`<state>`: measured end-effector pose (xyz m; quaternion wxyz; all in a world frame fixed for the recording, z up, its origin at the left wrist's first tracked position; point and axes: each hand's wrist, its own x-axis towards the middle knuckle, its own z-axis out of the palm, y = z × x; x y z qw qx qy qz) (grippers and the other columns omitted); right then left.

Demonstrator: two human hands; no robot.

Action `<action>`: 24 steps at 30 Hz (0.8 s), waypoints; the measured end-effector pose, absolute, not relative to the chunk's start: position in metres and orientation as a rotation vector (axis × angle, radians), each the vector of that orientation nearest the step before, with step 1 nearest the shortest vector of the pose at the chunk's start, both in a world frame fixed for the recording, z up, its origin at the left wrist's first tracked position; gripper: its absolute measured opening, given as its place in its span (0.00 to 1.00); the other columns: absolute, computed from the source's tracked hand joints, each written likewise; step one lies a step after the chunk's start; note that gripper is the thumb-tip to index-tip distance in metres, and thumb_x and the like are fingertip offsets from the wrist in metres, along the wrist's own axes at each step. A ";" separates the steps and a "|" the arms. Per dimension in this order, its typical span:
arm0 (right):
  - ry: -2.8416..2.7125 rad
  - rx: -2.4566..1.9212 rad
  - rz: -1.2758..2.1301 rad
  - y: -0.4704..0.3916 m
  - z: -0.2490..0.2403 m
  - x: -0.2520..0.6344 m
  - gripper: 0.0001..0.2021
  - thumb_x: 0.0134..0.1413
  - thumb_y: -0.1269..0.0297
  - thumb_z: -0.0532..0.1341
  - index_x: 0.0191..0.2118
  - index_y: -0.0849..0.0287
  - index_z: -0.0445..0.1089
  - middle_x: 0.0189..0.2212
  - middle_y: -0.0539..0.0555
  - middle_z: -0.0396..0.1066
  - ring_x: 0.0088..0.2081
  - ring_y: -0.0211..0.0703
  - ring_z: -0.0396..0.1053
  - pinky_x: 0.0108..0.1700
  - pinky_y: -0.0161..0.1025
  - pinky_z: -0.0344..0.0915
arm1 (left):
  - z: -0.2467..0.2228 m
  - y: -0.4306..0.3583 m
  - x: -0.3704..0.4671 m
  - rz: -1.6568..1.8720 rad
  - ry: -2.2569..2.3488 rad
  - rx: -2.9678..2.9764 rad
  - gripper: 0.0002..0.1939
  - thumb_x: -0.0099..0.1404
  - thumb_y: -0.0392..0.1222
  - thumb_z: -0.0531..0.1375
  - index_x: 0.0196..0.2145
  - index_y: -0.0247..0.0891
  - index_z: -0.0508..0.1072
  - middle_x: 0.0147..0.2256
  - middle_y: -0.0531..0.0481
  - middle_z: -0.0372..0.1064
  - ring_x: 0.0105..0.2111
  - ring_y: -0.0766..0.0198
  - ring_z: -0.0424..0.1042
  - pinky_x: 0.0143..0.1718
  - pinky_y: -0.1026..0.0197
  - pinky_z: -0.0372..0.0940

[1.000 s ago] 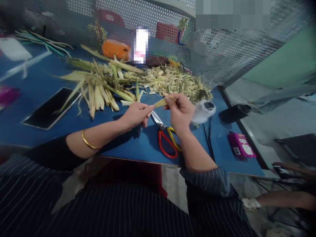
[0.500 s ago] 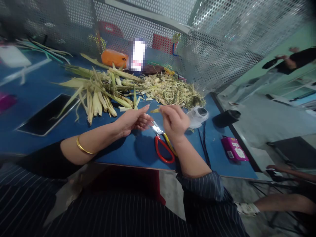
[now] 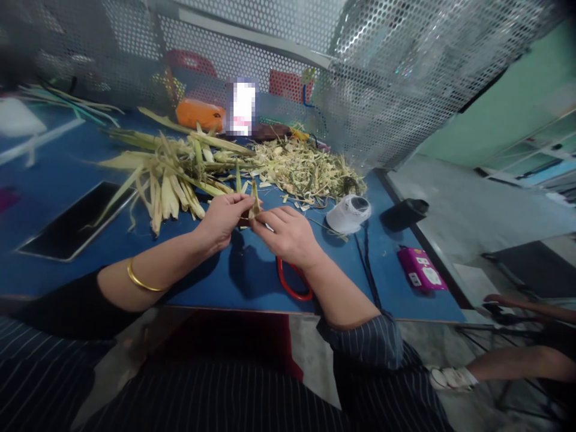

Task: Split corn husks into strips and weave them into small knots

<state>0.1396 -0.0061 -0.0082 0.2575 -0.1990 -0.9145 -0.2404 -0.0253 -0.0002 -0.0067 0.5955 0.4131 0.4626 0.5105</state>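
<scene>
Between my hands a small piece of pale green husk (image 3: 254, 201) stands upright, pinched from both sides. My left hand (image 3: 224, 221), below a gold bangle, grips it with thumb and fingers. The fingertips of my right hand (image 3: 288, 235) close on its lower part. Under my right hand lie scissors with a red handle (image 3: 288, 285); their blades are mostly hidden. Beyond my left hand is a bundle of long dried husks (image 3: 168, 195). A heap of shredded husk bits (image 3: 306, 171) lies behind my right hand.
A white thread spool (image 3: 348, 214), a black cylinder (image 3: 405, 215) and a purple packet (image 3: 422, 269) lie to the right. A dark tablet (image 3: 74, 222) is at left. Behind stand an orange pack (image 3: 200, 114) and perforated metal mesh (image 3: 270, 48). A seated person's leg shows at right.
My right hand has moved left and down to meet my left hand, and both now pinch the husk piece. The view has shifted slightly; the standing person at right is out of view.
</scene>
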 end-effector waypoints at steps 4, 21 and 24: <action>-2.191 -0.714 -0.324 -0.010 -0.005 0.139 0.14 0.61 0.59 0.58 0.48 0.59 0.70 0.38 0.57 0.72 0.40 0.44 0.68 0.41 0.41 0.64 | -0.001 -0.002 -0.029 1.164 1.216 1.545 0.09 0.62 0.43 0.58 0.29 0.35 0.73 0.22 0.53 0.67 0.24 0.67 0.65 0.27 0.64 0.58; -2.058 -1.094 0.434 -0.001 -0.001 0.150 0.06 0.58 0.68 0.58 0.33 0.57 0.72 0.27 0.47 0.75 0.28 0.36 0.69 0.33 0.34 0.59 | 0.002 0.005 -0.035 1.494 1.354 1.738 0.20 0.53 0.45 0.68 0.43 0.39 0.70 0.30 0.52 0.72 0.29 0.64 0.71 0.32 0.62 0.64; -1.832 -1.097 0.544 -0.002 -0.004 0.146 0.06 0.57 0.66 0.58 0.31 0.57 0.71 0.24 0.47 0.73 0.26 0.36 0.68 0.32 0.33 0.61 | -0.001 0.004 -0.028 1.424 1.239 1.309 0.21 0.51 0.46 0.69 0.40 0.37 0.69 0.28 0.53 0.70 0.24 0.66 0.69 0.27 0.63 0.65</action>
